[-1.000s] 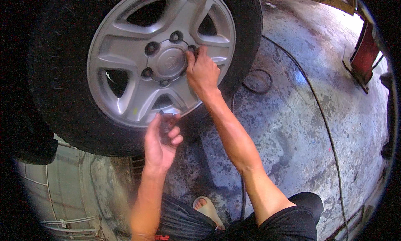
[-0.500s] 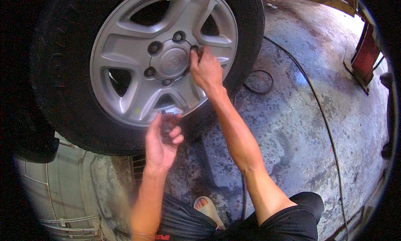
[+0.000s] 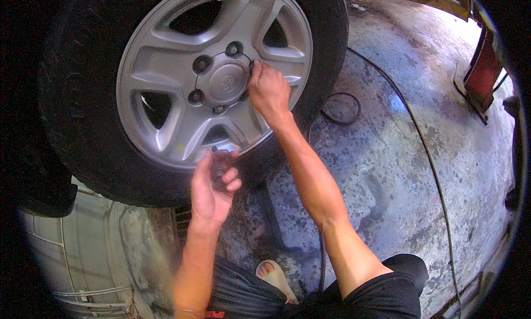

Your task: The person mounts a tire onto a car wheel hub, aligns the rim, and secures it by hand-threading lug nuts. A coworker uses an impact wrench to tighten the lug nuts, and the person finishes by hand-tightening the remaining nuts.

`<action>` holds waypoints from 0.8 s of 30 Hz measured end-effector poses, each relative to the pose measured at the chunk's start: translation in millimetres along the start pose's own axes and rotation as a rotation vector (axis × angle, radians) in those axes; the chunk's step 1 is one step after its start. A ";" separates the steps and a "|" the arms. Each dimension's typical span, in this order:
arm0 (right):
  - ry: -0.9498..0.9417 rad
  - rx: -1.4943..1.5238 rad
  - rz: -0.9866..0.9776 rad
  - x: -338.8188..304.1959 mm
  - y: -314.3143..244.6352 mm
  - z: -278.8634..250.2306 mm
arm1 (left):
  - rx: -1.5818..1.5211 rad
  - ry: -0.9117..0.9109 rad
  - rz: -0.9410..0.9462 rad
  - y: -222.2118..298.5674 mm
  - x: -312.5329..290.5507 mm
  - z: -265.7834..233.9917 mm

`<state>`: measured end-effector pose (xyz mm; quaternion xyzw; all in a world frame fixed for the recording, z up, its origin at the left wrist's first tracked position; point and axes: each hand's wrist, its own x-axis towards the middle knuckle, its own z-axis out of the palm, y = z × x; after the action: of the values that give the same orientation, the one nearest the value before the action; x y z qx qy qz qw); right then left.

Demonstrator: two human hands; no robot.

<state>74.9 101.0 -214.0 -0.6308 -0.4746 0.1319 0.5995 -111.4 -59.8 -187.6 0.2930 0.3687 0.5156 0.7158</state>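
A silver alloy wheel (image 3: pixel 152 62) with a round centre cap (image 3: pixel 227 83) fills the upper left, inside a black tire (image 3: pixel 77 117). Round the cap is a ring of recessed lug holes; a lug nut (image 3: pixel 233 49) sits in the top one. At the hole on the cap's right, my right hand (image 3: pixel 269 89) is closed, thumb and fingers pinching what appears to be a lug nut, mostly hidden behind them. Below the rim, my left hand (image 3: pixel 214 183) is half curled, palm up, around small dark lug nuts (image 3: pixel 220 158), blurred and partly covered by fingers.
On the stained concrete floor (image 3: pixel 387 170) a black hose (image 3: pixel 416 120) runs down the right, with a loop (image 3: pixel 341 108) beside the tire. A red metal post (image 3: pixel 480 76) and yellow beam (image 3: pixel 426 1) stand far right. My sandalled foot (image 3: pixel 274 277) is below.
The fingers of my right hand have rolled inward at the lug hole, now covering it more. My left hand stays almost in place. The wheel sits slightly further left in view.
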 end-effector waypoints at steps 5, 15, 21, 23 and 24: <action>0.011 0.021 0.018 -6.5 0.5 -3.6 | 0.005 -0.005 -0.006 -0.8 0.0 3.2; 0.261 0.316 -0.268 -12.2 14.7 9.9 | 0.015 0.007 0.000 -0.2 -2.1 2.2; 0.348 0.309 -0.480 -5.8 34.4 12.7 | 0.001 -0.001 0.005 2.0 -2.3 -0.6; 0.330 0.236 -0.450 -5.1 35.0 14.1 | -0.001 -0.002 0.003 1.3 -2.2 -1.4; 0.326 0.233 -0.430 -5.0 34.4 15.1 | -0.002 0.003 0.002 0.5 -1.9 -1.4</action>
<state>76.4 112.6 -250.0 -0.4556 -0.4762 -0.0475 0.7506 -113.2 -61.4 -187.5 0.2919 0.3692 0.5170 0.7149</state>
